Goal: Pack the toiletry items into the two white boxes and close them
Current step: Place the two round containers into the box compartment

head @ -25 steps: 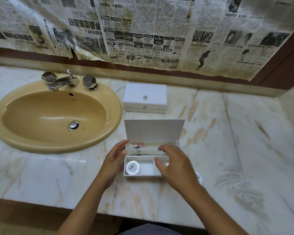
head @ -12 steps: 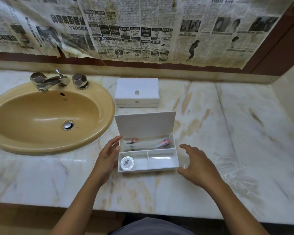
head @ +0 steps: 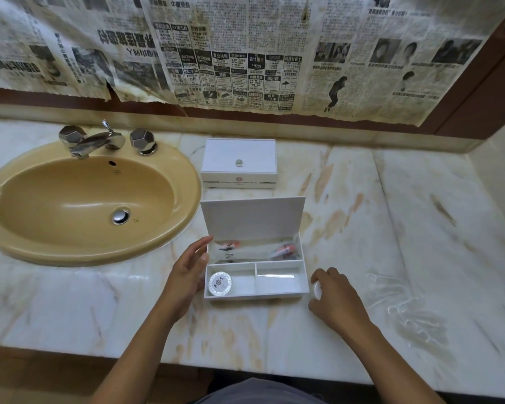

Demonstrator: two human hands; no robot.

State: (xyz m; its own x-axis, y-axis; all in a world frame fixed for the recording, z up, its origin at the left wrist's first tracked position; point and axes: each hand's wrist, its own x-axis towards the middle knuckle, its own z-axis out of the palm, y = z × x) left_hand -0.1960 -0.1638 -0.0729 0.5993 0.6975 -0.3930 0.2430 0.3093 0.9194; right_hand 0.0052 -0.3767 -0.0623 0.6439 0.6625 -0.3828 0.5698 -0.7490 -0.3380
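Note:
An open white box (head: pixel 303 275) stands on the marble counter with its lid (head: pixel 252 218) upright. Its back compartment holds clear-wrapped items with orange parts (head: pixel 283 249). A round white wrapped soap (head: pixel 219 283) lies in the front left compartment; the front right one is bare. My left hand (head: pixel 187 272) rests open against the box's left side. My right hand (head: pixel 334 298) curls around a small round white item (head: pixel 317 289) on the counter just right of the box. A second white box (head: pixel 239 163), lid down with a small clear knob, sits behind.
A tan oval sink (head: pixel 79 202) with a chrome faucet (head: pixel 95 139) fills the left of the counter. Clear crinkled plastic wrappers (head: pixel 397 298) lie on the marble to the right. Old newspaper covers the wall behind. The counter's front edge runs close below my arms.
My right hand left the box's front right compartment, swung right to the counter and closed around the round white item. My left hand stayed at the box's left side.

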